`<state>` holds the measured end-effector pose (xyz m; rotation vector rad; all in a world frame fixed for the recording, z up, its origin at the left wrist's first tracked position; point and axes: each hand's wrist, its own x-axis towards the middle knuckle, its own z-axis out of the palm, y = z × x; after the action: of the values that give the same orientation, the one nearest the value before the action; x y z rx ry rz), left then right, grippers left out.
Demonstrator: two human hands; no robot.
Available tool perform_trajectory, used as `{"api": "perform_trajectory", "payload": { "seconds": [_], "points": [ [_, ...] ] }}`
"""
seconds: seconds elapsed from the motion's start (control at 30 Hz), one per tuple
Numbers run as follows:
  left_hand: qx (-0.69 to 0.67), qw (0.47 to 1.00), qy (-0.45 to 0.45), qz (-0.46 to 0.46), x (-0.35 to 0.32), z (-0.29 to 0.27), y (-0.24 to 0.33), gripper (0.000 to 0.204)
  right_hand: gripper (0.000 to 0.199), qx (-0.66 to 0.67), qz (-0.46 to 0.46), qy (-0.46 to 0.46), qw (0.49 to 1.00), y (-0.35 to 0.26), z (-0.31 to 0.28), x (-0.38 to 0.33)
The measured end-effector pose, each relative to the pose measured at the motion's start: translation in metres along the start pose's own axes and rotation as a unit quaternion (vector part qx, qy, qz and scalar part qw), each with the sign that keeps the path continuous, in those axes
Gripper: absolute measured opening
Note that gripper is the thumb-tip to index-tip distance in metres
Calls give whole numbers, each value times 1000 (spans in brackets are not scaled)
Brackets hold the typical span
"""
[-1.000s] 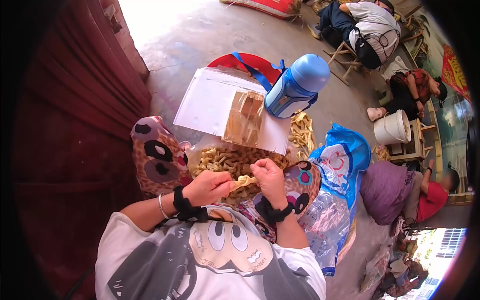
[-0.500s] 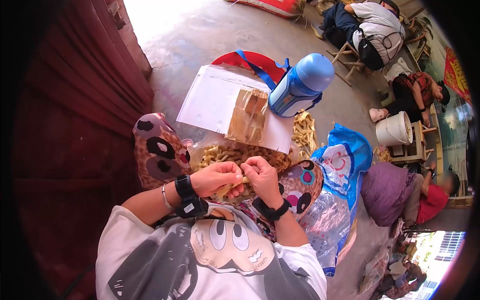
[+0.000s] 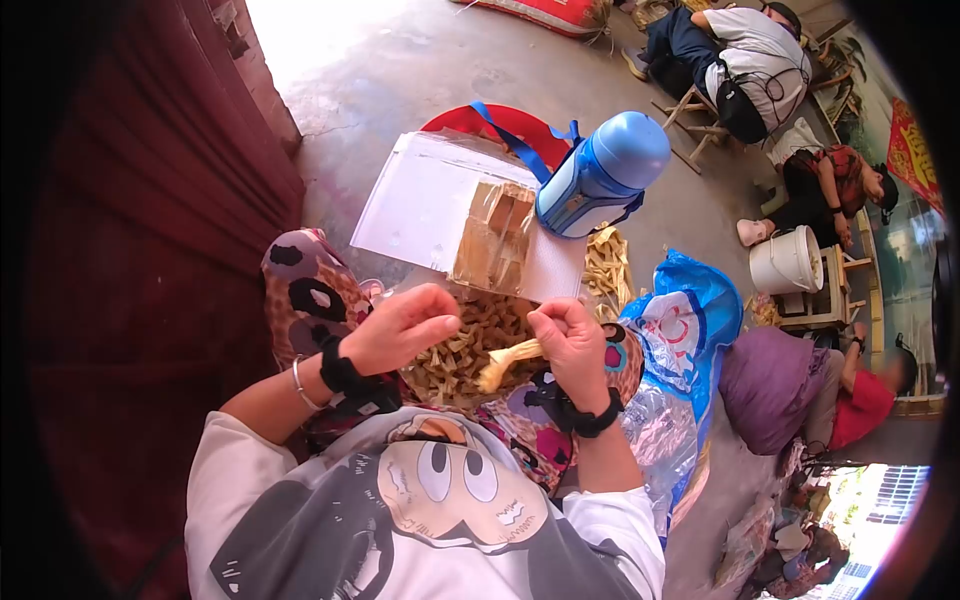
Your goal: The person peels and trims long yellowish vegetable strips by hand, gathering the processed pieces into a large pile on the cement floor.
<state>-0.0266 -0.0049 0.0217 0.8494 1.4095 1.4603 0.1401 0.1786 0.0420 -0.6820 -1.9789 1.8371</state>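
My right hand (image 3: 572, 348) pinches one end of a pale yellow knotted strip (image 3: 512, 362), whose thicker, flared end points left and down. To its left, my left hand (image 3: 400, 325) is apart from the strip; its thumb stands away from the fingers and nothing shows in it. Beneath both hands, a pile of similar yellow knotted pieces (image 3: 470, 345) lies between my patterned trouser legs. What the strip is made of, I cannot tell for sure.
Beyond the pile, a white board (image 3: 400, 215) with brown tape lies over a red round stool or basin (image 3: 450, 122). A blue bottle (image 3: 610, 170) stands on the board. Blue-and-clear plastic packaging (image 3: 660, 400) is at my right. Several people sit farther right, near a white bucket (image 3: 785, 262).
My hands have moved apart, the left one leftward and the right one rightward. The yellow strip, earlier between both hands, is now in the right hand only.
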Motion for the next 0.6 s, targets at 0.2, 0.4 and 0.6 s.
{"api": "perform_trajectory", "payload": {
  "seconds": [0.2,0.4,0.6],
  "points": [
    [-124,983,-108,-79,8,22,-1,16,14,-24,-15,-6,1000,10,23,-3],
    [296,942,-21,154,15,10,11,8,18,-192,-12,-176,965,2,-1,8],
    [511,770,123,360,56,-4,22,22,14,-244,-147,10,958,-4,7,33]
  ]
}}
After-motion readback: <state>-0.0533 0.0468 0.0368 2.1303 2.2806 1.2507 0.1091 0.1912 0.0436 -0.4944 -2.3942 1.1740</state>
